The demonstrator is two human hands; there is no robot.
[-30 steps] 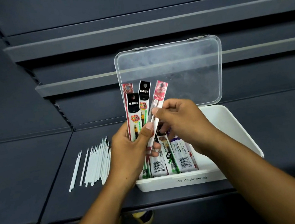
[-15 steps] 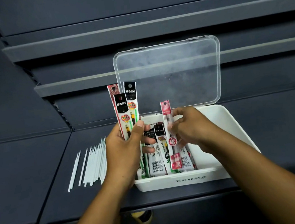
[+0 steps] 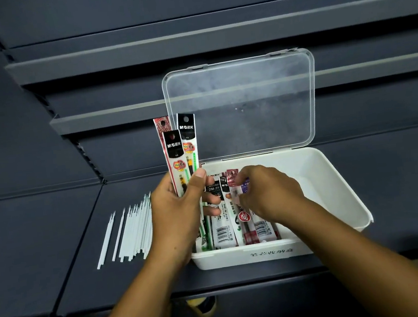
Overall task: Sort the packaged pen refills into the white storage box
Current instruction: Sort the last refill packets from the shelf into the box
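Now, head view: red-topped refill pack (image 3: 237, 202) down inside the white storage box (image 3: 336, 185), lowered from above the rim a moment ago, laid on the row already in there; right hand (image 3: 266, 193) pinching its upper end; left hand (image 3: 180, 213) clasping three more packs (image 3: 180, 156) upright at the box's left edge; one more sorted, three pending.

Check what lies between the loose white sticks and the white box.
Head view: the left hand, gripping a fan of packaged refills, sits between the loose white sticks and the white storage box.

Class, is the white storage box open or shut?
Open: the clear lid stands upright behind the white storage box, showing packets inside.
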